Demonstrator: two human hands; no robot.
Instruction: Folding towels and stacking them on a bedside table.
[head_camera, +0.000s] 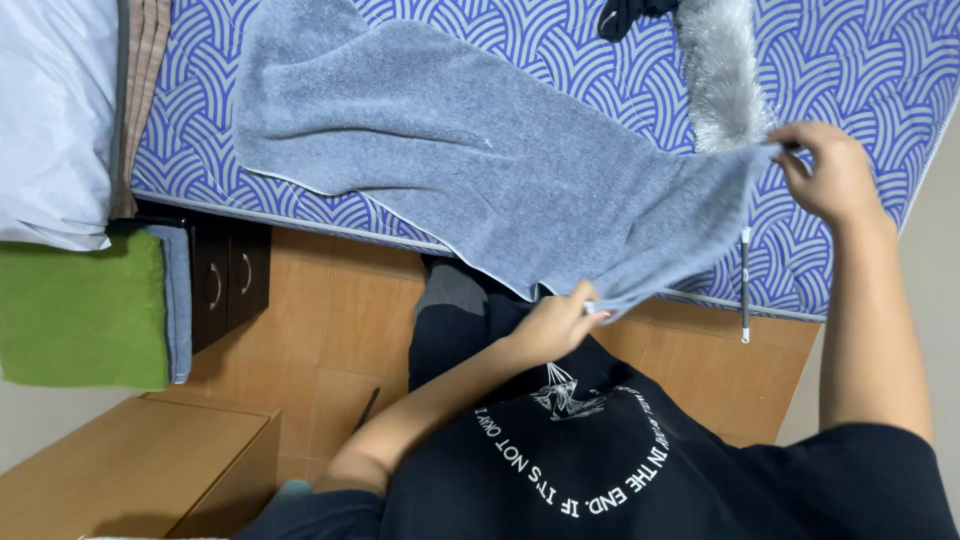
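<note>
Grey terry cloth, one towel (470, 150), spread across one mattress (850, 60) patterned in blue and white arcs, most of it flat on that mattress and its near end lifted off the edge. Two hands on it. Left hand (560, 322) just below the mattress edge, fingers curled shut over the towel's near hem, forearm bare and angled down toward the dark shirt (620, 470). Right hand (832, 172) over the mattress near its right side, pinched closed on the towel's other corner, wrist bent, forearm bare and running straight down from the mattress to a black sleeve. Stretch of towel between the two hands pulled taut, sloping from the mattress top down past its edge. One fluffy pale grey piece (722, 70) lying on the mattress just beside the towel's lifted corner, and one small dark item (625, 14) at the mattress's far edge, too cut off to tell apart. One thin cord with a dark tip (745, 290) hanging over the mattress side. Left of the mattress: one white pillow-like bundle (50, 110), one green folded cloth (80, 310), one dark cabinet with two ring handles (228, 282). Orange-brown tiled floor (330, 330) below the mattress, one light wooden top (130, 460) at the lower left.
</note>
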